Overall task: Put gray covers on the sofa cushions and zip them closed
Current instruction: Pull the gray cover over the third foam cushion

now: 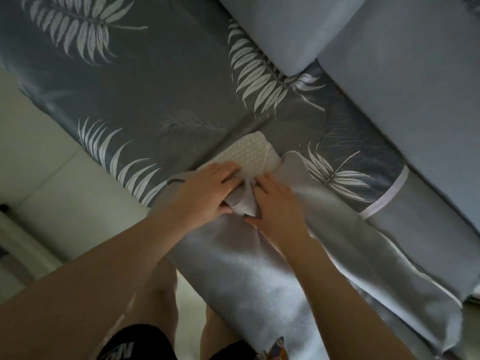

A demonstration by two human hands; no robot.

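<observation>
Gripping bunched gray cover [241, 203]: left hand [205, 193], right hand [275, 203]; white cushion [249, 154] beyond, leaf-print sofa [145, 100] beneath.

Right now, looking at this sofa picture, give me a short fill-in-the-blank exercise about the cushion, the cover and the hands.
1. The white cushion sticks out of a plain ____ cover.
2. The seat fabric under it is printed with white ____.
3. The left hand and right hand both work at the cover's ____ end.

Missing words: gray; leaves; open
</observation>
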